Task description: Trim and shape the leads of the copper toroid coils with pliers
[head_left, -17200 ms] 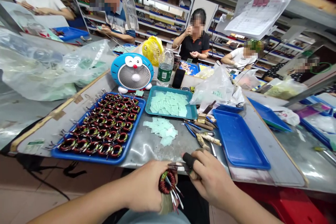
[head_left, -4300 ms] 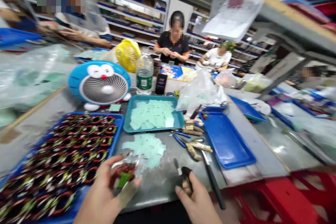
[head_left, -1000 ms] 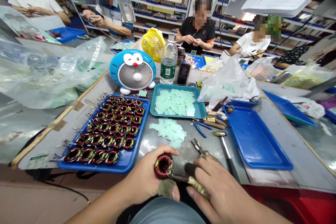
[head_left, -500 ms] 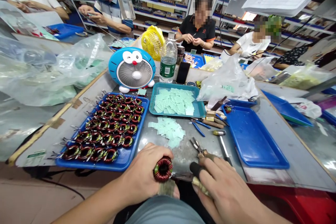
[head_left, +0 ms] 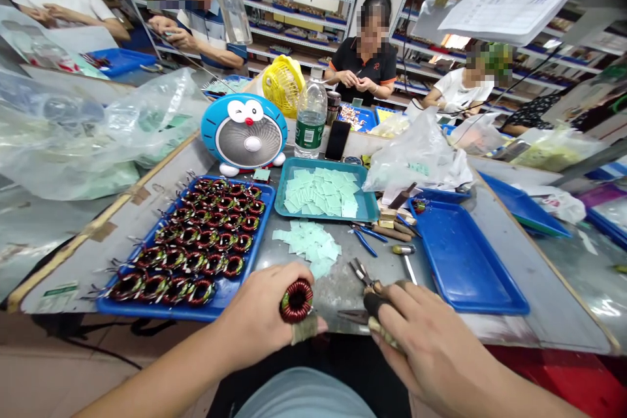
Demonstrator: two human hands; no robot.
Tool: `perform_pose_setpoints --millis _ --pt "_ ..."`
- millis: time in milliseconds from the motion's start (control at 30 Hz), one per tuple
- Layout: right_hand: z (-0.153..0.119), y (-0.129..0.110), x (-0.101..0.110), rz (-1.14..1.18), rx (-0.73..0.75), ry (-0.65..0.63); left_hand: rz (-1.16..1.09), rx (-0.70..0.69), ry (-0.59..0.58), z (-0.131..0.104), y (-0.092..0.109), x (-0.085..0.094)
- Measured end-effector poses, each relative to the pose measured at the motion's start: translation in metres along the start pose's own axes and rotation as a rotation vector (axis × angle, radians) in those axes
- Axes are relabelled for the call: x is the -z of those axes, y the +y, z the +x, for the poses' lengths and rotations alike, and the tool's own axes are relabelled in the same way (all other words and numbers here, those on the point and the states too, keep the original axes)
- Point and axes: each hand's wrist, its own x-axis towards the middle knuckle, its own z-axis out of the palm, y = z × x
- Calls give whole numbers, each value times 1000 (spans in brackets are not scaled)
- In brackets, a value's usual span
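Observation:
A toroidal coil (head_left: 296, 301) wound with red-brown wire is held in my left hand (head_left: 264, 313), its ring facing up toward the camera. The thumb of that hand has a greenish wrap. My right hand (head_left: 421, 333) is closed around the handles of long-nosed pliers (head_left: 353, 316), whose jaws point left toward the coil without touching it. A dark cover sits on one right finger. Just beyond the right hand lies a second pair of pliers (head_left: 361, 270). Rows of similar coils fill the blue tray (head_left: 255, 255) at the left.
Pale green squares lie in a teal tray (head_left: 368, 204) and in a loose pile (head_left: 313, 245). A hammer (head_left: 404, 251), blue-handled pliers (head_left: 365, 240) and a blue tray (head_left: 475, 261) are at the right. A character fan (head_left: 245, 134) and bottle (head_left: 310, 121) stand behind. Other people sit beyond.
Both hands are slightly higher and farther apart from my body. The coil has moved up and left with my left hand. The long-nosed pliers' jaws now show clearly beside my right hand.

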Motion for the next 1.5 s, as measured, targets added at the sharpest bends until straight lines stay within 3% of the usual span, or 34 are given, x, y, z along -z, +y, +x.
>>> perform_pose_setpoints --millis 167,367,467,600,800,967,1100,1300,1500 --pt "7 -9 2 29 -51 -21 -156 31 -36 2 8 -4" --pt "9 -14 4 0 -27 -62 -154 48 -46 -2 10 -9" --pt "8 -14 8 -43 -1 -60 -75 20 -83 -2 10 -9" --pt "11 -15 11 -178 18 -79 215 29 -114 12 9 -13" --pt "24 -28 20 -476 -31 -106 428 95 67 45 8 -22" --pt "24 -37 18 -575 -68 55 397 58 200 53 12 -18" --pt "12 -33 5 -491 -82 139 366 -48 275 45 10 -22" --pt "-11 -22 -28 -282 -205 309 393 -187 465 35 -10 -29" --pt "-24 -18 -60 -33 -224 305 446 -304 544 34 -15 -23"
